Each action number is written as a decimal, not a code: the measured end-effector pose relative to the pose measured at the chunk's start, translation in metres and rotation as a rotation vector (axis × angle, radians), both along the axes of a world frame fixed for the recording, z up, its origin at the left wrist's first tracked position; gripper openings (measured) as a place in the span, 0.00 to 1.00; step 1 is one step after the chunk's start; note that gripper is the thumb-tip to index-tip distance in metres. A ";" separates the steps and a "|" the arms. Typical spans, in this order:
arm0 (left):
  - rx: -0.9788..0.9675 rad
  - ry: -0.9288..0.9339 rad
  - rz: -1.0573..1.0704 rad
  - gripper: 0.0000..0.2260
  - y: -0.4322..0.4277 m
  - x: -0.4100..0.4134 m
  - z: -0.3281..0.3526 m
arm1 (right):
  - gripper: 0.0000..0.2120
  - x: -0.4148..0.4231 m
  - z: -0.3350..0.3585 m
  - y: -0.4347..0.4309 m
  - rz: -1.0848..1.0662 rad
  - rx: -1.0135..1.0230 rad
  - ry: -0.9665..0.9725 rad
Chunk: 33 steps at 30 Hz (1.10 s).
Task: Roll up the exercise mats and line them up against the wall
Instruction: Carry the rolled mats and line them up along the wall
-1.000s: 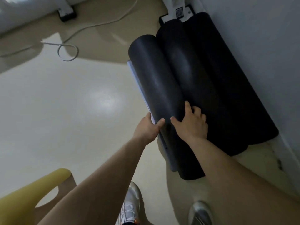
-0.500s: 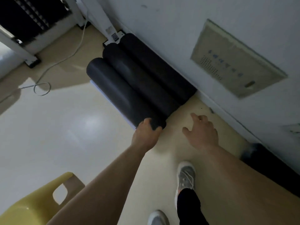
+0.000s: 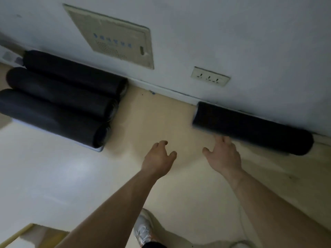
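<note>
Three rolled mats (image 3: 59,97) lay side by side against wall (image 3: 232,33), left; fourth mat (image 3: 250,127) lay along wall, right. Left hand (image 3: 158,158) and right hand (image 3: 223,156) hovered over floor (image 3: 53,176): grips apart, empty; right fingertips just beside fourth mat.

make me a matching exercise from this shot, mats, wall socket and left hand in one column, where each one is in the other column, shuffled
Things
1. group of three rolled mats
2. single rolled mat
3. wall socket
4. left hand

Places
a. over bare floor, holding nothing
b. on the right, alone along the foot of the wall
c. on the left, side by side out from the wall
d. set in the wall, above the left end of the right-hand mat

Pairs: 1-c, 2-b, 3-d, 4-a
</note>
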<state>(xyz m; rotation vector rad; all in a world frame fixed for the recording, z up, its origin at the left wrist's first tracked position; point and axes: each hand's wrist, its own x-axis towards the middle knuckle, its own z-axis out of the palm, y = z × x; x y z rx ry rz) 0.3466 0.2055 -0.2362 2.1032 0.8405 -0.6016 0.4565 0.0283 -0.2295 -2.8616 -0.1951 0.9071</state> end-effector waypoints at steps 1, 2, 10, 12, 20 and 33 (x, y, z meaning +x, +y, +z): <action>0.008 0.003 -0.031 0.27 -0.022 0.009 -0.001 | 0.32 0.003 -0.002 -0.024 -0.028 0.013 0.002; 0.021 0.007 -0.060 0.26 -0.043 0.018 -0.003 | 0.32 0.006 -0.004 -0.049 -0.052 0.027 0.002; 0.139 0.037 -0.268 0.27 -0.223 0.085 -0.029 | 0.32 0.027 -0.034 -0.267 -0.280 0.069 0.034; 0.158 0.034 -0.324 0.28 -0.260 0.099 -0.043 | 0.34 0.032 -0.051 -0.314 -0.338 0.096 0.044; 0.358 -0.009 -0.515 0.31 -0.323 0.162 -0.128 | 0.38 0.080 -0.146 -0.407 -0.607 0.315 0.017; 0.665 -0.264 -0.799 0.33 -0.308 0.283 -0.227 | 0.47 0.207 -0.259 -0.428 -0.793 0.434 -0.255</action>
